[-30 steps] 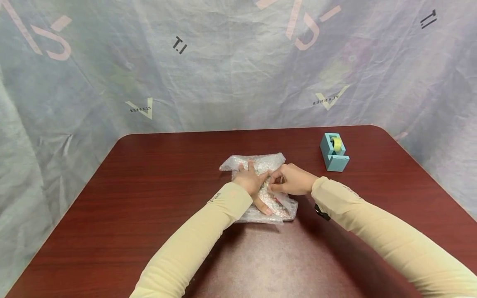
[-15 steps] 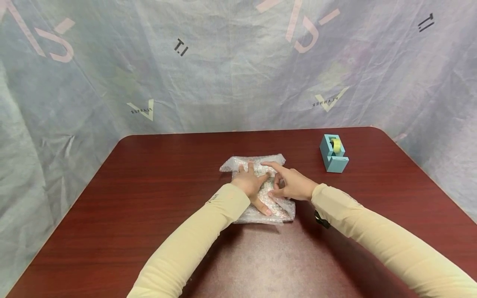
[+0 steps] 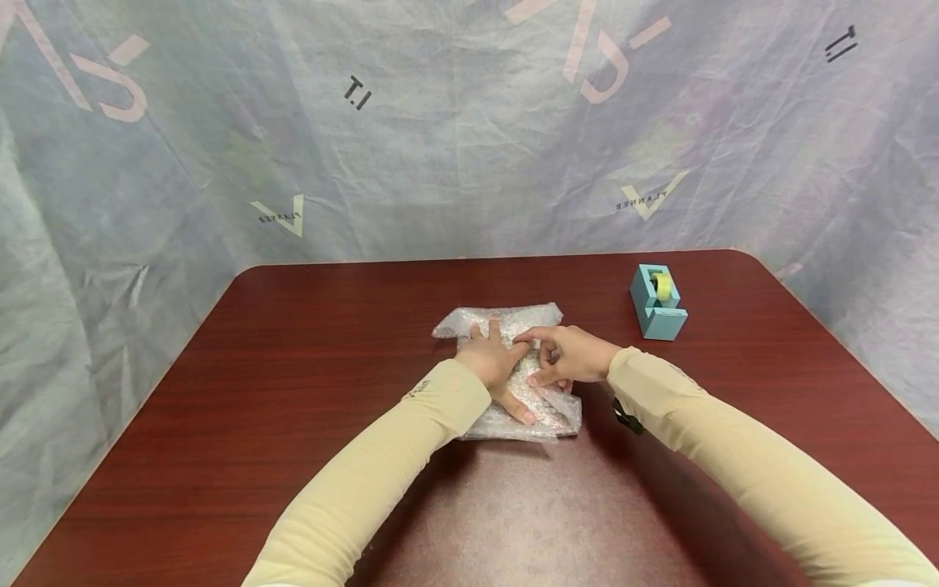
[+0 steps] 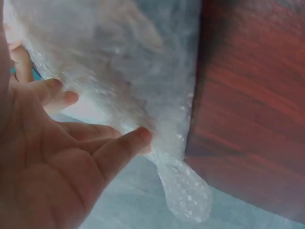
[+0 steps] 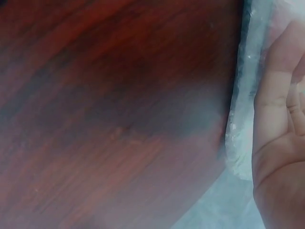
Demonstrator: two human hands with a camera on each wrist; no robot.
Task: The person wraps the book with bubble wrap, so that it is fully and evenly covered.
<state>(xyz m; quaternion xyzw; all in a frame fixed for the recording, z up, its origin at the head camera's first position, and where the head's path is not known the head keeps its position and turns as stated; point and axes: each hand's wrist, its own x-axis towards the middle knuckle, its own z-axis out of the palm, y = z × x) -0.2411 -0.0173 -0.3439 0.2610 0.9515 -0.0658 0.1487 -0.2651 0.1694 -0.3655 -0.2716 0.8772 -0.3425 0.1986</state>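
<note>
A flat package in clear bubble wrap (image 3: 513, 417) lies on the dark red-brown table, its contents blurred by the plastic. Spread across its middle, the left hand (image 3: 490, 360) presses on the wrap with thumb and fingers apart. The left wrist view shows those fingertips against the bubble wrap (image 4: 167, 109), a loose corner sticking out beyond them. From the right side the right hand (image 3: 579, 356) reaches over the package. Its index finger stretches toward the left hand, and the thumb touches the wrap lower down. In the right wrist view its fingertips are out of frame.
A light blue tape dispenser (image 3: 659, 303) with a yellow roll of tape (image 3: 662, 285) stands at the back right of the table (image 3: 330, 342). Behind the far table edge hangs a grey printed cloth (image 3: 455, 147).
The right hand has gone from thumb and index finger close together at the wrap to an outstretched index finger. The flap at the package's right edge lies lower. The left hand stays in place.
</note>
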